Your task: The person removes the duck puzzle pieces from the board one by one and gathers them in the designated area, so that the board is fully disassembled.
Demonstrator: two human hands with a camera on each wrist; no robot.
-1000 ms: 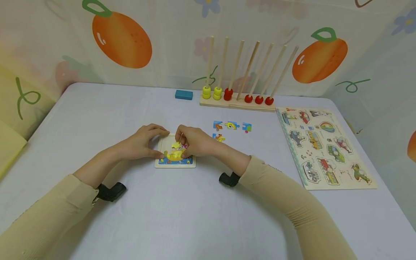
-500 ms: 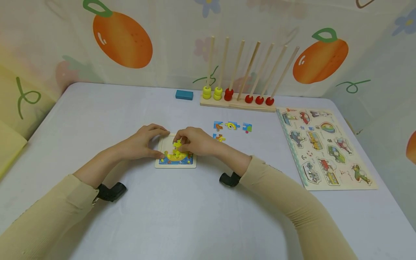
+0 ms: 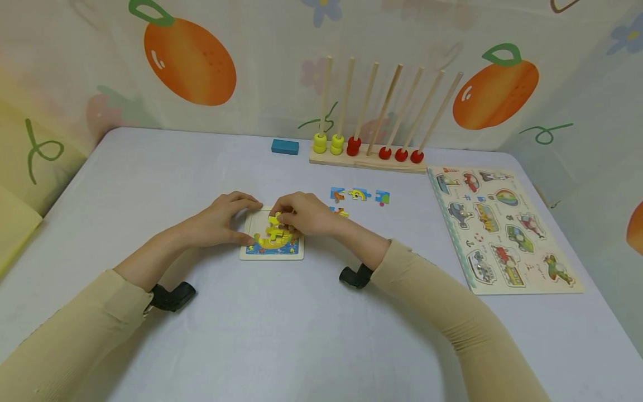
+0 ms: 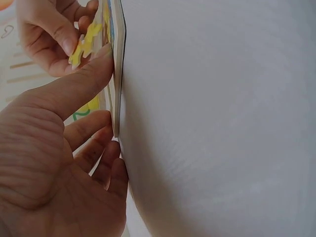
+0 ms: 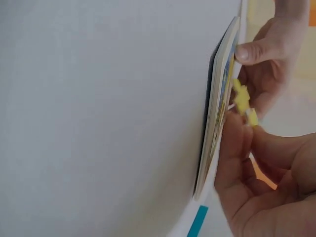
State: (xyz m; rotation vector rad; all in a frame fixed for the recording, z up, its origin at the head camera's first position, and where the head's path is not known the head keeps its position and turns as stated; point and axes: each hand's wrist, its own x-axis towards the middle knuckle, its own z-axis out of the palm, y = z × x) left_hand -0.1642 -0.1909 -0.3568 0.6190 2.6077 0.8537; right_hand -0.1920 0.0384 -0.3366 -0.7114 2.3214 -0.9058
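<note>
A small jigsaw board [image 3: 271,257] with a pale frame lies on the table, its lower part filled with a yellow and blue picture. My left hand [image 3: 216,224] holds the board at its left side, the thumb near the front corner and the fingers at the far corner. Over the board, my right hand [image 3: 307,215] pinches a yellow jigsaw piece [image 5: 242,96] between thumb and fingers. In the left wrist view the yellow piece is tilted above the board. Whether it is one piece or joined pieces, I cannot tell.
Several loose jigsaw pieces [image 3: 359,194] lie beyond my right hand. Farther back stand a bead rack [image 3: 369,162] with upright wooden rods and a blue block [image 3: 284,147]. A large picture puzzle board [image 3: 502,234] lies at the right. A printed cloth [image 3: 271,67] hangs behind.
My right hand has lifted and turned slightly, bringing the yellow piece up from the board, tilted. The left hand has stayed in place on the board.
</note>
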